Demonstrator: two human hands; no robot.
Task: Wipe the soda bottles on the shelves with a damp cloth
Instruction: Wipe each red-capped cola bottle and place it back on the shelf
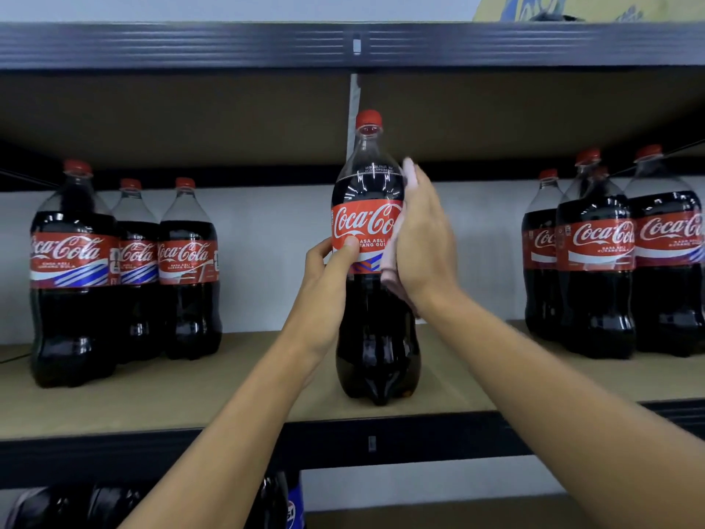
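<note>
**Centre bottle gripped, cloth on**

Head view: your left hand (329, 271) curls round the centre bottle (368, 330) at its label. Right hand (424, 238), fingers straight, presses the pink cloth (393, 257) to its right side. Bottle stands near the shelf (229, 391) front edge; left bottles (72, 276) and right bottles (595, 261) well apart.

Your left grip (330, 261) wraps the upright cola bottle (372, 337) at its red label, thumb on the front. Your right grip (423, 238) lies flat-fingered against the bottle's other side, pressing a pale pink cloth (390, 267) onto it. The bottle stands on the shelf (229, 391) below both grips, with three more bottles (138, 261) well left of your left grip and another cluster (595, 261) well right of your right grip.
</note>
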